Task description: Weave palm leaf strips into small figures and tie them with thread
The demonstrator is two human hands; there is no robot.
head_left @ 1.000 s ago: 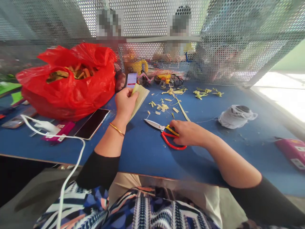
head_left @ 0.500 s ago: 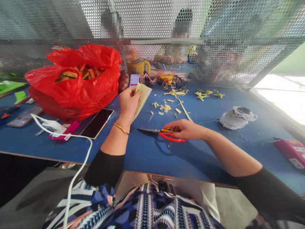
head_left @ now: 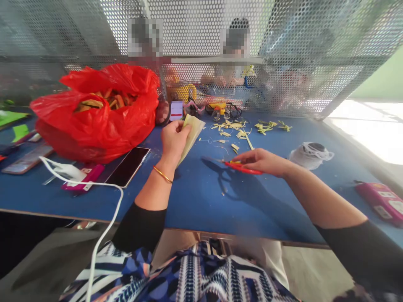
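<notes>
My left hand (head_left: 175, 140) pinches a pale yellow-green folded leaf, perhaps a corn husk (head_left: 192, 133), between thumb and fingers, its lower end slanting down behind the hand. To the right, my right hand (head_left: 260, 161) grips scissors (head_left: 244, 167) by their red and yellow handles. The scissors are held above the blue table, blades pointing left toward the husk but apart from it, and a shadow falls below them. Cut husk scraps (head_left: 231, 126) lie beyond both hands, with a long strip (head_left: 249, 141) reaching toward my right hand.
A red plastic bag (head_left: 97, 134) full of brownish pieces stands at the left. Close to my left forearm are a dark phone (head_left: 129, 167) and a white cable (head_left: 105, 235). A spool of white thread (head_left: 310, 155) and a pink box (head_left: 380, 201) sit right; a perforated screen (head_left: 195, 33) stands behind.
My right hand has raised the scissors off the table and carried them forward and slightly right. Some scraps near the middle have shifted away from me. My left hand keeps hold of the husk.
</notes>
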